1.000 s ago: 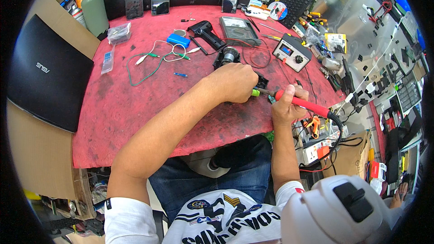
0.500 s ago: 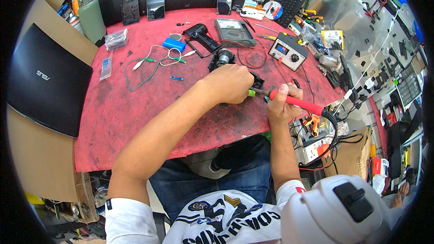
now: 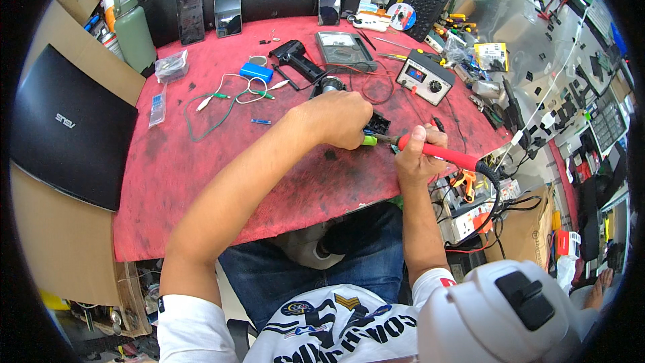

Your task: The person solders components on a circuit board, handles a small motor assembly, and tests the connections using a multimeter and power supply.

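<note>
My right hand (image 3: 422, 158) grips a red-handled soldering iron (image 3: 450, 155), its metal end pointing left at a small bright green piece (image 3: 369, 140) beside the fingers of my left hand (image 3: 339, 119). My left hand is closed, bent over the dark work; what it grips is hidden. Just beyond it are a black body with a round metal part (image 3: 331, 83) and an open black plastic housing (image 3: 378, 122). Whether the iron's tip touches the green piece I cannot tell.
Red mat (image 3: 201, 181) bears a power unit (image 3: 424, 77), meter (image 3: 345, 49), black pistol-grip casing (image 3: 297, 57), blue pack (image 3: 256, 72) and clip leads (image 3: 215, 111). A laptop (image 3: 72, 124) stands left, phones (image 3: 227, 10) at the back, clutter right. Another person's hand (image 3: 596, 290) shows lower right.
The view has shifted slightly, so things on the mat appear a little lower and leftward. Both hands keep much the same hold, drifting slightly left in the picture with the iron.
</note>
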The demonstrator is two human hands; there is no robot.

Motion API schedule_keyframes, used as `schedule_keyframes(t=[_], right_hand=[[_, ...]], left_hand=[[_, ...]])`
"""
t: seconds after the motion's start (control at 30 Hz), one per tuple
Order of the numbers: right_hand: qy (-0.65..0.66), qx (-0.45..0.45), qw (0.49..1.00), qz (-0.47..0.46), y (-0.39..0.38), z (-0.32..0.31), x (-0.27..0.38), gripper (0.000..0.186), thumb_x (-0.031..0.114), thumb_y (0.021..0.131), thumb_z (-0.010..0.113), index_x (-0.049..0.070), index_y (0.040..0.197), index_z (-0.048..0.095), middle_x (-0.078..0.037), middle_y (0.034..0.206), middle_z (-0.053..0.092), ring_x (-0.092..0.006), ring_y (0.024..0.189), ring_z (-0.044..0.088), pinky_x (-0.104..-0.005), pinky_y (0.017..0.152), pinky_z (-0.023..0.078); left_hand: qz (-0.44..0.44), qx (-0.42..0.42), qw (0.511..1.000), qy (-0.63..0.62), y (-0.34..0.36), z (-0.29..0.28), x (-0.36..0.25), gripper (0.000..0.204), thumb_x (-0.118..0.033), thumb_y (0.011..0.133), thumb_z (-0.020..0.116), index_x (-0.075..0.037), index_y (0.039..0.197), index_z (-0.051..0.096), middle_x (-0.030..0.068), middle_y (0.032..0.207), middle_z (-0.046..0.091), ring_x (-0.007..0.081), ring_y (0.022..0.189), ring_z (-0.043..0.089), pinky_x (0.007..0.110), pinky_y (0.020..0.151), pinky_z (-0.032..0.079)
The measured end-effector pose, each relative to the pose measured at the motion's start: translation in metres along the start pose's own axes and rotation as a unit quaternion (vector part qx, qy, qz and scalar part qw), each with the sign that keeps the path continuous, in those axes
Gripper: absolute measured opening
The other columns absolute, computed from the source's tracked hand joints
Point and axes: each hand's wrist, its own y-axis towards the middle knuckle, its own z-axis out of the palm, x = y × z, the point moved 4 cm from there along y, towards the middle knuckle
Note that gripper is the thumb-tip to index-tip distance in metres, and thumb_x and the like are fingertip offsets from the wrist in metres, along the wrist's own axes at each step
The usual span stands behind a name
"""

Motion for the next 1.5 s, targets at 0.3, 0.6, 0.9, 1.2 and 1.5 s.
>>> schedule_keyframes(t=[0.3, 0.6, 0.9, 1.2, 1.5], right_hand=[[0.019, 0.014, 1.000, -0.014, 0.001, 0.001, 0.002, 0.015, 0.005, 0.089, 0.055, 0.007, 0.080, 0.043, 0.000, 0.062, 0.040, -0.0096, 0.056, 0.036, -0.0283, 0.055, 0.032], [0.029, 0.017, 0.999, -0.007, 0.002, 0.003, 0.006, 0.016, 0.004, 0.088, 0.054, 0.006, 0.078, 0.042, -0.001, 0.062, 0.039, -0.0100, 0.054, 0.035, -0.0282, 0.053, 0.032], [-0.013, 0.001, 0.999, -0.037, 0.000, 0.001, 0.002, 0.017, 0.004, 0.089, 0.056, 0.006, 0.078, 0.043, -0.003, 0.063, 0.042, -0.0115, 0.058, 0.040, -0.0302, 0.058, 0.036], [-0.007, 0.011, 1.000, -0.012, 0.000, 0.001, 0.002, 0.016, 0.005, 0.090, 0.056, 0.007, 0.079, 0.044, -0.002, 0.062, 0.044, -0.0111, 0.057, 0.038, -0.0302, 0.057, 0.034], [-0.008, 0.007, 1.000, -0.018, 0.001, 0.004, 0.003, 0.015, 0.004, 0.089, 0.055, 0.007, 0.080, 0.045, -0.002, 0.061, 0.044, -0.0112, 0.055, 0.038, -0.0298, 0.056, 0.034]], left_hand=[[0.011, 0.013, 0.999, 0.030, 0.007, -0.004, -0.002, 0.021, -0.021, 0.066, 0.068, 0.000, 0.070, 0.070, 0.0221, 0.071, 0.066, 0.0377, 0.073, 0.067, 0.045, 0.067, 0.053], [0.004, 0.006, 1.000, 0.000, 0.002, -0.002, 0.001, 0.025, -0.024, 0.069, 0.071, 0.000, 0.071, 0.070, 0.0222, 0.072, 0.066, 0.0378, 0.073, 0.066, 0.046, 0.068, 0.053], [-0.010, 0.022, 0.998, 0.062, -0.004, 0.002, -0.010, 0.017, -0.014, 0.071, 0.066, 0.001, 0.078, 0.069, 0.0230, 0.082, 0.068, 0.0380, 0.082, 0.068, 0.046, 0.074, 0.054], [-0.014, 0.003, 0.999, 0.050, -0.006, -0.002, -0.013, 0.015, -0.011, 0.070, 0.064, 0.002, 0.076, 0.068, 0.0237, 0.081, 0.067, 0.0379, 0.082, 0.068, 0.046, 0.075, 0.054], [-0.014, -0.011, 0.999, 0.033, -0.006, -0.002, -0.010, 0.014, -0.010, 0.070, 0.063, 0.002, 0.074, 0.068, 0.0244, 0.077, 0.066, 0.0392, 0.080, 0.067, 0.047, 0.073, 0.053]])
